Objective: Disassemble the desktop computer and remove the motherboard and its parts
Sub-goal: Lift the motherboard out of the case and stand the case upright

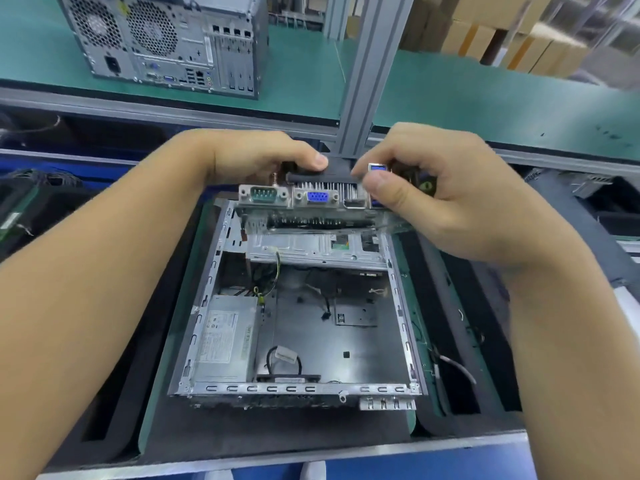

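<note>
We hold the motherboard (318, 199) raised over the far end of the open chassis (298, 389), its port row facing us and its long axis running left to right between our hands. Our left hand (263, 157) curls over the top by the heatsink (329, 188); our right hand (433, 192) pinches the right end. Neither is nearer: each takes one end. Below, the power supply (225, 341) and loose cables (287, 356) lie inside. A second tower (166, 39) stands on the green worktop (450, 95) beyond.
</note>
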Available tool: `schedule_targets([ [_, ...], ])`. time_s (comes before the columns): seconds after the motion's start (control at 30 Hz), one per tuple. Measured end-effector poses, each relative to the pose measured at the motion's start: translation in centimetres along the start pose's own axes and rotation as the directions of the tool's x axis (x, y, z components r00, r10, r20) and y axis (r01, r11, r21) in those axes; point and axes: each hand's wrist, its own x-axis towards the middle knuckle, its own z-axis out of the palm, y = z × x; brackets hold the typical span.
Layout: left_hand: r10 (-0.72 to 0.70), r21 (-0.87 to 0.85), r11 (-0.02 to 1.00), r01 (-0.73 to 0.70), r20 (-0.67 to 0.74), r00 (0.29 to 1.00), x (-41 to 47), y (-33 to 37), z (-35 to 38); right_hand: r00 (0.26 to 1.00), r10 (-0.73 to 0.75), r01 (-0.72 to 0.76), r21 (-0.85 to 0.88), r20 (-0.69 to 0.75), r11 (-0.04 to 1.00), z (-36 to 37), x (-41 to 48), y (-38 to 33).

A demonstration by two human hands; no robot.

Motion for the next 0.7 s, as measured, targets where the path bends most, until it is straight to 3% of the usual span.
schedule_targets([
  [0.1,0.193,0.147,0.969,-0.197,0.043,0.980,-0.3,-0.2,-0.8,0.999,-0.045,0.045,0.027,0.013,0.999,0.6,-0.4,0.4],
  [0.23,0.209,0.271,0.944,-0.186,-0.056,0.976,0.5,-1.7,-0.6,0.983,-0.002,-0.016,0.097,0.181,0.995,2.4,-0.9,1.2],
  [0.37,0.240,0.428,0.885,-0.187,-0.074,0.968,1.3,-2.5,0.5,0.954,0.004,-0.006,0.007,0.299,1.000,4.8,-1.3,2.0],
  [0.57,0.248,0.427,0.879,-0.213,-0.026,0.968,2.0,-4.2,2.3,0.942,-0.002,0.063,-0.171,0.337,0.983,9.0,-2.2,2.8],
  [0.7,0.342,0.431,0.855,-0.288,-0.052,0.938,2.7,-5.6,4.2,0.937,-0.018,0.126,-0.288,0.349,0.949,12.1,-3.1,4.1],
])
